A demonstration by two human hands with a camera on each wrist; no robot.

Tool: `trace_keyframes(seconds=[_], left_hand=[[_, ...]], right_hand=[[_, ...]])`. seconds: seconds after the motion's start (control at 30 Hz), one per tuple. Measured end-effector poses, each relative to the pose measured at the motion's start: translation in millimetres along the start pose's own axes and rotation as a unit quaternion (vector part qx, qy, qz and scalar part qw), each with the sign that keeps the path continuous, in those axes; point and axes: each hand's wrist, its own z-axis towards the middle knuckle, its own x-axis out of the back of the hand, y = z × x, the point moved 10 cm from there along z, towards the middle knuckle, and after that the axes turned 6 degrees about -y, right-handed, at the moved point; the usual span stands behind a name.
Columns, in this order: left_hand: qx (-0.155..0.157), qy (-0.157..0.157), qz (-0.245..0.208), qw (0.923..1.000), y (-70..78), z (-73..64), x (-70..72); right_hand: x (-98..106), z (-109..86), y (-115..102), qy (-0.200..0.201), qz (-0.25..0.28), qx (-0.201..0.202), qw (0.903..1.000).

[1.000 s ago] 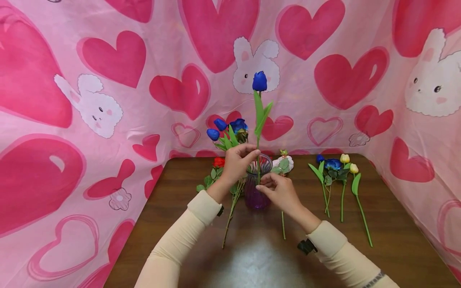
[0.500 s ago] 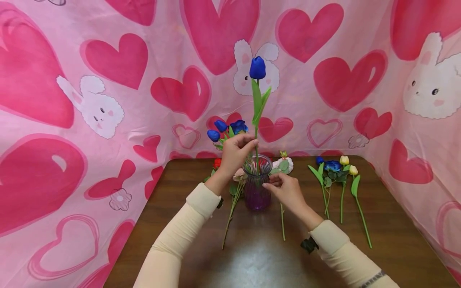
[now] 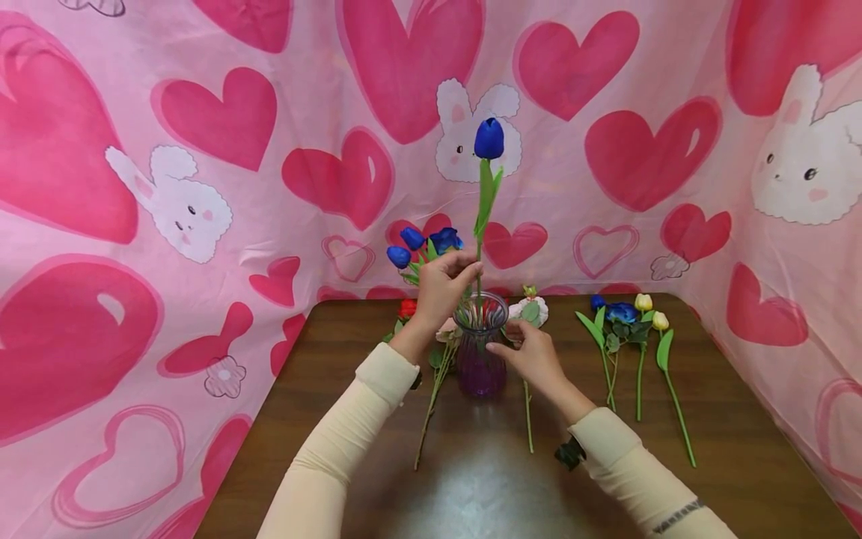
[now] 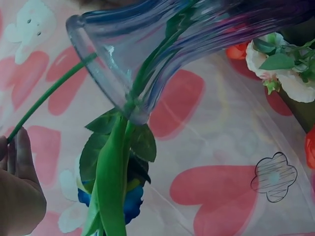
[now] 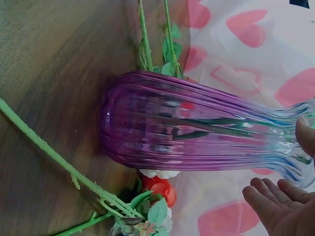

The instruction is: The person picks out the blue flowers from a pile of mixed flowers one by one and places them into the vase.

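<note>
Pinching a blue, green-leaved tulip [image 3: 485, 198] upright in the left hand [image 3: 443, 290], with its lower end inside the mouth of the vase [image 3: 480, 367]: upright, ribbed, purple below, with other stems [image 5: 199, 130] inside. Holding the right hand [image 3: 535, 355] just right of the vase.

Pink backdrop [image 3: 431, 198] (printed hearts [image 3: 579, 64], rabbits [image 3: 185, 206]); brown table [image 3: 303, 404], pale glare [image 3: 481, 494].

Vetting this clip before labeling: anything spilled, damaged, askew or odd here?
Nothing stands out. The purple vase stands upright, the left hand holds a blue tulip with its stem in the mouth, and loose flowers lie on the table. No spill or break shows.
</note>
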Motion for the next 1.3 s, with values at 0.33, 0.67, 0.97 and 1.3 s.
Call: trace_keyframes(seconds=[0.33, 0.67, 0.97, 1.3], left_hand=[[0.002, -0.008, 0.072, 0.9974, -14.0, -6.6, -13.7], [0.033, -0.042, 0.149, 0.9874, -27.2, -12.3, -33.1], [0.049, -0.085, 0.206, 0.9736, -30.9, -12.4, -47.1], [0.095, -0.144, 0.283, 0.9437, -48.1, -17.9, -62.4]], right_hand=[[-11, 9.9, 8, 0.002, 0.026, -0.004, 0.9997], [-17, 15.6, 13, 0.002, 0.042, 0.002, 0.9991], [-19, 17.8, 13, 0.003, 0.04, 0.014, 0.9991], [-24, 17.9, 13, -0.016, 0.053, 0.02, 0.9983]])
